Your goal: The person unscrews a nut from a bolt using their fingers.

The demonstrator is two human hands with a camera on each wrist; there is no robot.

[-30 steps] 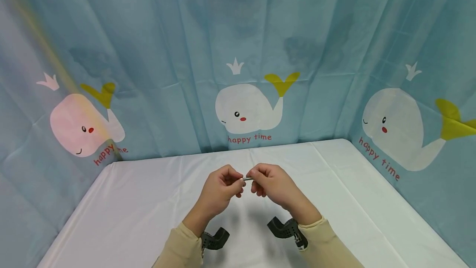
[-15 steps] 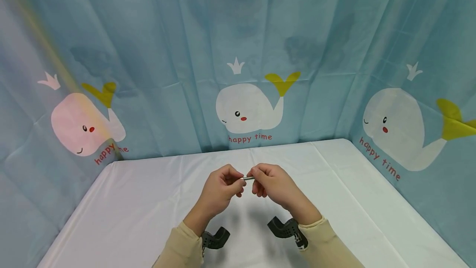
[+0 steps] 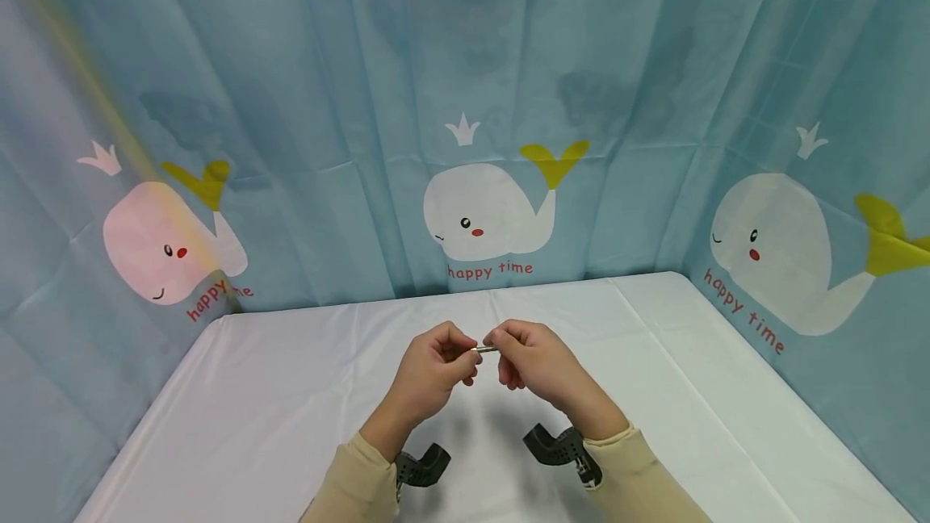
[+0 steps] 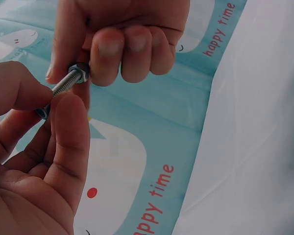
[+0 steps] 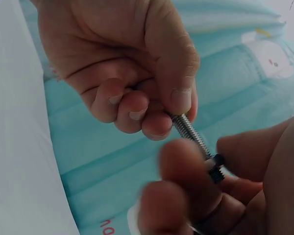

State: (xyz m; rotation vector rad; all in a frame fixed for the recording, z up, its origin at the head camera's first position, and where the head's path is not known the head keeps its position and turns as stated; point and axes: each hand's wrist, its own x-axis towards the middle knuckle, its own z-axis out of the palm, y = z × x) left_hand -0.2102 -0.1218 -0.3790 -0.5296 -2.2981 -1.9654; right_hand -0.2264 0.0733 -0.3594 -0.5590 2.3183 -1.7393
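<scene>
With the left hand (image 3: 429, 366) pinching one end of the threaded bolt (image 4: 63, 86) above the desk (image 3: 276, 394) and the right hand (image 3: 534, 357) pinching the nut (image 4: 81, 72), a slipping fingertip is risking cross-threading or dropping it.

We see a silvery threaded bolt (image 3: 485, 350) over the white worktop (image 3: 276, 394), beige sleeves (image 3: 639, 474), and behind the worktop a teal curtain (image 3: 363, 103) printed with white whales.
</scene>
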